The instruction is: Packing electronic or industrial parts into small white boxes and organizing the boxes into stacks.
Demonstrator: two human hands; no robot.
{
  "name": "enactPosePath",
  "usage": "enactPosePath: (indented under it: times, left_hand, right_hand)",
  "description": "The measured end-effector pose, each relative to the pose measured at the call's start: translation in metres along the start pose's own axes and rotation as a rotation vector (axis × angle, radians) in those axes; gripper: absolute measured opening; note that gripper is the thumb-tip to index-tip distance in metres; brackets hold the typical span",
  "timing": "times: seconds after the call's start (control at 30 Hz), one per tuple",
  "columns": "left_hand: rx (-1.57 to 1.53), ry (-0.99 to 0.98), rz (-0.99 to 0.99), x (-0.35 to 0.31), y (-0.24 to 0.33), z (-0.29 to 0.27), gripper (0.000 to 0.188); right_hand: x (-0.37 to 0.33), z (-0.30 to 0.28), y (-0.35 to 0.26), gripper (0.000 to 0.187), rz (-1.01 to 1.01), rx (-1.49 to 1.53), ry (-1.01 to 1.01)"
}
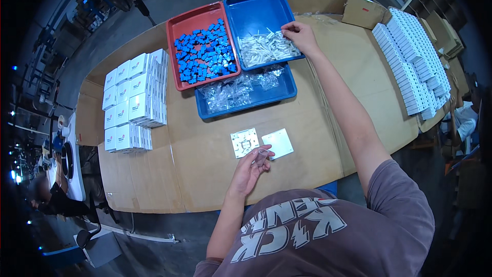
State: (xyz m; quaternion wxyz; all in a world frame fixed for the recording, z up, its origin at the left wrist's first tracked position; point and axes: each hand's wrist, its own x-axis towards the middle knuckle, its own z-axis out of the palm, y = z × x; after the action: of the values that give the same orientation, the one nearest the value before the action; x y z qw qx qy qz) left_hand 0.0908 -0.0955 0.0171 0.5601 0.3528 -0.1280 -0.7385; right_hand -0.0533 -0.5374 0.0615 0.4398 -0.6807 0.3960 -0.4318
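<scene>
My left hand (249, 170) is closed around a small clear plastic bag (261, 157), just in front of two flat square pieces on the table. One is a white plate with cut-outs (243, 141); the other is a plain white square plate (278, 144). My right arm stretches far forward, and my right hand (302, 37) pinches its fingers together over the right edge of a heap of small slender white parts (264, 47). The heap lies in the near half of a blue tray (259, 13). What those fingertips hold is too small to make out.
A red tray (195, 17) of small blue blocks stands left of the blue tray. A lower blue tray (284, 92) holds clear plastic bags (230, 93). White boxes (136, 95) are stacked at left, more white boxes (410, 67) at right. Cardboard (205, 174) covers the table.
</scene>
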Motion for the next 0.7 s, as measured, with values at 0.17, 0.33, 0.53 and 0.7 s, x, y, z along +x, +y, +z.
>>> enactPosePath:
  times: [0.17, 0.33, 0.53, 0.7]
  left_hand:
    - [-0.001, 0.034, 0.007, -0.005, -0.002, -0.006, 0.046]
    - [-0.014, 0.035, 0.027, -0.006, -0.001, -0.011, 0.044]
    - [-0.019, 0.058, 0.025, -0.004, -0.003, -0.013, 0.043]
    - [-0.030, 0.054, 0.039, -0.004, 0.000, -0.013, 0.042]
  right_hand:
    - [-0.005, 0.016, -0.005, 0.015, -0.262, -0.779, 0.043]
    - [-0.009, 0.029, 0.000, 0.014, -0.295, -0.963, -0.027]
    - [-0.003, 0.038, 0.010, 0.011, -0.297, -0.967, 0.021]
    - [-0.005, 0.035, 0.013, 0.010, -0.293, -0.920, 0.041]
